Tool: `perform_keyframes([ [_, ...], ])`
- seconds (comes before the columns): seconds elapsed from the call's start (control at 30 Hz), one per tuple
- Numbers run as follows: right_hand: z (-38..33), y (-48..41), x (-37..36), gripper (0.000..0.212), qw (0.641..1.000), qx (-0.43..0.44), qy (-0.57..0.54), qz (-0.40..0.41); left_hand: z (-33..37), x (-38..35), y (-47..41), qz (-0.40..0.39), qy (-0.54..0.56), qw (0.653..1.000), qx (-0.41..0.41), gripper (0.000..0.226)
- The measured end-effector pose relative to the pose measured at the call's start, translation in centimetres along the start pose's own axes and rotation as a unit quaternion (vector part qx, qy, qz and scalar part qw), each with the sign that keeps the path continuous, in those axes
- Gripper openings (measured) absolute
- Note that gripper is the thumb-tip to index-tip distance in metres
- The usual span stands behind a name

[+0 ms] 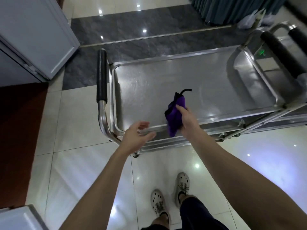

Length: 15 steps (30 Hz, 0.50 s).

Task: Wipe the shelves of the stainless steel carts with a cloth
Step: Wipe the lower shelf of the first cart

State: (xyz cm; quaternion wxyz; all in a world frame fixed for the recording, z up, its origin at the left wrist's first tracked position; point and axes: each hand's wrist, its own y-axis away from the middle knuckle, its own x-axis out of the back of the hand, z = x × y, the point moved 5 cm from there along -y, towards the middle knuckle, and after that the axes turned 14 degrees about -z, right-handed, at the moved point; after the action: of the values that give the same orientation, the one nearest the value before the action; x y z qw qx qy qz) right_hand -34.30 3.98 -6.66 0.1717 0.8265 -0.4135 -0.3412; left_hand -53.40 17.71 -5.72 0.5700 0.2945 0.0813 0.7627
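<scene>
Cloth (174, 113), purple and bunched, is held in the closed grip of the right hand (187, 119) over the near rim of the cart's top shelf (146, 90). Nearest, pale shoes (166, 200) stand on glossy tiles. The left hand (136, 136), its grip wide, hovers beside the shelf's near-left corner. A second cart (274, 113) stands just beside the right end; a curtain (232, 7) hangs farthest.
</scene>
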Motion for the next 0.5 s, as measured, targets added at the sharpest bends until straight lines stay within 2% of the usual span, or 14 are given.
perform_keyframes([
  [0.07,0.4,2.0,0.5,0.04,1.0,0.003,0.0,0.022,1.3,-2.9,0.4,-0.052,0.05,0.997,-0.003,0.076],
  [0.1,0.8,3.0,0.6,0.047,0.999,0.012,0.001,0.032,2.2,-3.8,0.4,-0.059,0.057,0.997,-0.01,0.078],
  [0.23,2.0,5.9,0.9,0.055,0.999,0.034,-0.013,0.03,5.6,-5.8,0.0,-0.02,0.101,0.994,-0.048,0.046],
  [0.27,1.8,6.5,1.2,0.055,0.999,0.028,0.014,0.021,5.9,-5.7,0.0,-0.005,0.127,0.99,-0.055,0.038],
  [0.33,1.0,7.9,2.8,0.051,0.988,0.017,0.149,0.022,6.1,-5.2,0.5,0.015,0.154,0.985,-0.071,0.035],
  [0.43,-0.6,9.5,6.8,0.068,0.918,0.055,0.386,0.069,5.8,-4.8,1.7,0.029,0.107,0.992,-0.068,0.041],
  [0.5,-1.5,10.0,7.0,0.083,0.858,0.11,0.501,0.014,5.3,-5.4,2.4,0.011,0.066,0.996,-0.055,0.041],
])
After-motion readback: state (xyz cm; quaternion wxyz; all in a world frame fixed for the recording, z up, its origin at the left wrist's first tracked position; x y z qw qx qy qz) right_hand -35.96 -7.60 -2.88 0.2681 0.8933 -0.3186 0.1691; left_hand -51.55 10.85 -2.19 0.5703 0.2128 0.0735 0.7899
